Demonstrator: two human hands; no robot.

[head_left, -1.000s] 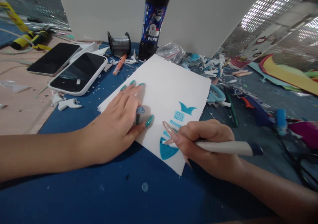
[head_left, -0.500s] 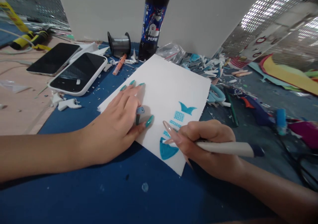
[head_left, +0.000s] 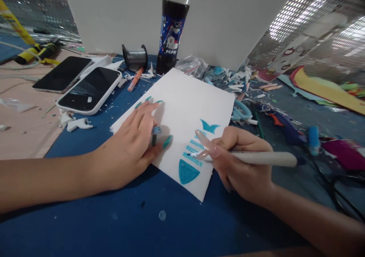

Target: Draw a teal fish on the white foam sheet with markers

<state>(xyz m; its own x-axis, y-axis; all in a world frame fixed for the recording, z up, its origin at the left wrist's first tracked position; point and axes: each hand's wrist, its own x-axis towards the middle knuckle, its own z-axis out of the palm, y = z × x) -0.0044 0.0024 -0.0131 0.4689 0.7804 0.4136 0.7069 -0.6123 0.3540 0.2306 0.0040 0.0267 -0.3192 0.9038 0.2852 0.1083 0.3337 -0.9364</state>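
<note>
My left hand [head_left: 134,139] lies flat on a white sheet [head_left: 182,93], fingers spread, with long teal nails. Beside its bent forefinger shows a small blue-grey piece [head_left: 156,130]; I cannot tell whether it is held. In a pinch, my right hand [head_left: 242,158] grips a marker pen [head_left: 265,158] with a white barrel and dark end. Its tip is at the lowest dotted band [head_left: 194,159] of a turquoise fish-bone drawing. That drawing has a filled triangular head [head_left: 188,172], several dotted bands and a forked tail [head_left: 210,127]. My fingers partly cover the bands.
Behind the sheet stand a Pepsi bottle [head_left: 172,36] and a spool [head_left: 135,58]. Two phones [head_left: 90,88] lie left, near white foam scraps [head_left: 80,124]. To the right are blue-handled scissors [head_left: 241,110], foam offcuts and a blue-capped piece [head_left: 314,139].
My right hand with the marker has moved from the fish's head up to the dotted band above it. The whole view has shifted slightly; my left hand stays on the sheet.
</note>
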